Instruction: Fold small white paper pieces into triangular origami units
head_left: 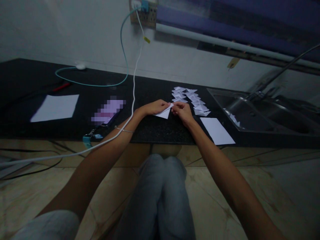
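Observation:
My left hand (153, 108) and my right hand (182, 111) meet over a dark countertop (155, 128). Between them is a small folded piece of white paper (164, 114), triangular in outline. The left hand's fingers press along its top edge; the right hand pinches its right corner. Both hands are closed on it. Just behind the right hand lies a group of several small folded white paper pieces (192, 100). A flat white sheet (217, 130) lies to the right of my right wrist.
A larger white sheet (55, 107) lies at the left. A blurred purple object (108, 111) sits left of my left hand. A white cable (134, 86) and a teal cable (100, 85) run from a wall socket (142, 11). A steel sink (260, 111) is at the right.

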Demonstrator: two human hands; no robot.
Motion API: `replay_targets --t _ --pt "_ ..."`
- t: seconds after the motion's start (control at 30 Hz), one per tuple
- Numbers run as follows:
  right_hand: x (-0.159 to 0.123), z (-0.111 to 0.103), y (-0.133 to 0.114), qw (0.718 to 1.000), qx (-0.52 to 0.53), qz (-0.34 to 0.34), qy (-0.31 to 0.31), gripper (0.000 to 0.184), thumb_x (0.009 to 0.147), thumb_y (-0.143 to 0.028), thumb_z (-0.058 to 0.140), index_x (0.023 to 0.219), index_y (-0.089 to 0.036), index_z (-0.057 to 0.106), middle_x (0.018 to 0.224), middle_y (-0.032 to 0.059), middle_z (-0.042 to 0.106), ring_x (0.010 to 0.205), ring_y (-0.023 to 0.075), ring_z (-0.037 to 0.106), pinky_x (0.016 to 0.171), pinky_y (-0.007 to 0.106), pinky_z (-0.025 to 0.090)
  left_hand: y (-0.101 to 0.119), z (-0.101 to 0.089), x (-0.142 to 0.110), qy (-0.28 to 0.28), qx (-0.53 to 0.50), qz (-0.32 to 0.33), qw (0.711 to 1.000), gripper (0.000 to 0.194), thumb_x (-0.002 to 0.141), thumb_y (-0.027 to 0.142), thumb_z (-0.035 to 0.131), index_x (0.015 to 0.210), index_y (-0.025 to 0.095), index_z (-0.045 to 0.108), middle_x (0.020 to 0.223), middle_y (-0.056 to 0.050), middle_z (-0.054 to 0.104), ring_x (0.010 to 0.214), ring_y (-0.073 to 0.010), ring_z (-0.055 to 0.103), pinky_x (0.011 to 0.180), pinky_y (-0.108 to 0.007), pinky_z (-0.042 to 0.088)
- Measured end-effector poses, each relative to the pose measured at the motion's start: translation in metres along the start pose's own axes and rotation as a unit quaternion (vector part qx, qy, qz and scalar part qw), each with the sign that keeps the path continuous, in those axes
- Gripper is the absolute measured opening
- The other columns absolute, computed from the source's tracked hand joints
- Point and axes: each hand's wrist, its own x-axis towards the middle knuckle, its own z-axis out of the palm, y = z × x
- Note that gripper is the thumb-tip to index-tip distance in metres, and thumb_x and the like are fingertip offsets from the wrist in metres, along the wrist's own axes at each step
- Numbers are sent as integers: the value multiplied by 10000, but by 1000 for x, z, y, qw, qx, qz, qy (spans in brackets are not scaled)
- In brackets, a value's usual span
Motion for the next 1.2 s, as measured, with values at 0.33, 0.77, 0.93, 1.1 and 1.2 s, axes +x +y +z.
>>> replay_targets --t 0.33,0.77,0.93,1.1,1.2 --pt "0 -1 -3 997 62 28 41 159 819 -373 745 807 -219 710 623 -38 581 506 69 474 480 210 386 10 1 -3 69 48 -43 996 409 1015 327 382 659 180 521 576 27 430 511 -104 357 519 -255 240" --pt "-2 -1 -6 997 67 37 18 203 787 -365 739 890 -193 774 635 -25 602 524 74 475 479 222 357 -3 1 1 67 73 17 995 457 1037 378 370 755 138 638 610 4 514 534 -103 393 548 -240 291" --pt "-1 -2 -3 998 64 26 -4 215 759 -401 746 756 -186 738 618 -13 603 532 81 488 489 218 354 -2 1 0 46 99 50 993 478 1036 391 352 852 118 698 647 -2 551 569 -112 433 578 -240 322" --pt "-2 -2 -2 999 41 15 -11 299 755 -477 773 694 -189 724 596 -11 583 543 90 473 501 231 347 0 2 -1 40 108 41 992 507 1024 431 363 785 121 684 609 5 516 551 -110 406 566 -241 312" --pt "-3 -1 -2 1000 31 0 -4 337 696 -509 834 771 -187 773 621 -11 607 555 92 474 513 241 342 1 2 -2 45 113 43 992 508 1015 459 381 740 129 652 602 7 494 560 -112 402 566 -247 307"
